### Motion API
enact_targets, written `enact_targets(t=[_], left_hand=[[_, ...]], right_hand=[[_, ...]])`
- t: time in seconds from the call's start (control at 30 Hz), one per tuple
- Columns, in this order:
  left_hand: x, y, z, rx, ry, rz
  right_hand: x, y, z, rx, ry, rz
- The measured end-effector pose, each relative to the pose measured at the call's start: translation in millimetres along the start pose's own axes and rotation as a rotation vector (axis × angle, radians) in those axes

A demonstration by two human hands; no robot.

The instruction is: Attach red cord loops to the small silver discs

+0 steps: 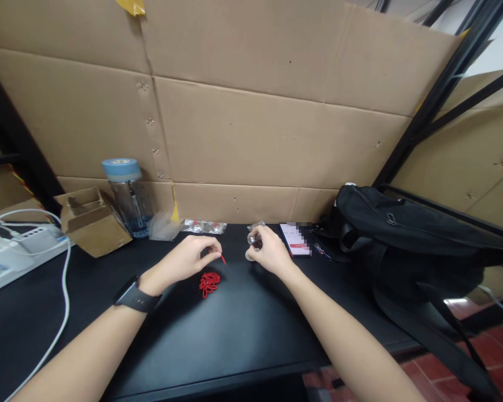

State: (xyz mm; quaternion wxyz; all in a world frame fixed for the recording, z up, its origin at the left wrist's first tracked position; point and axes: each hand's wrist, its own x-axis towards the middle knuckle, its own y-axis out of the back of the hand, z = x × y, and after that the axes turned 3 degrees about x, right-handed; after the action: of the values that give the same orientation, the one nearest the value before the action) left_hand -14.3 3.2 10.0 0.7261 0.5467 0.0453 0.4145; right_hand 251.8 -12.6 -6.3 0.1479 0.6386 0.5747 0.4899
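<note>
Forearms; hands holding red strand (left), glossy object (right)

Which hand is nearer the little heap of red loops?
The left hand, wearing the black watch, is nearer the red loops; the bare-wristed right hand is beside the phone.
</note>
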Motion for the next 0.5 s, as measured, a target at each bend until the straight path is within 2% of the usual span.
enact_targets(t=[0.13,0.23,0.37,0.5], left_hand=[[-2,7.5,-6,-0.045,-0.016,-0.096],[-4,7.7,-9,-0.062,-0.030,-0.160],[-7,8.5,-12,-0.072,-0.017,-0.257],[-8,11.6,-12,-0.088,-0.012,-0.286]], right_hand=[[9,8,22,-0.319,-0.131,-0.047],[13,8,33,-0.455,-0.200,-0.082],[14,3,42,-0.467,-0.229,-0.111],[14,2,47,-0.424,-0.206,-0.135]])
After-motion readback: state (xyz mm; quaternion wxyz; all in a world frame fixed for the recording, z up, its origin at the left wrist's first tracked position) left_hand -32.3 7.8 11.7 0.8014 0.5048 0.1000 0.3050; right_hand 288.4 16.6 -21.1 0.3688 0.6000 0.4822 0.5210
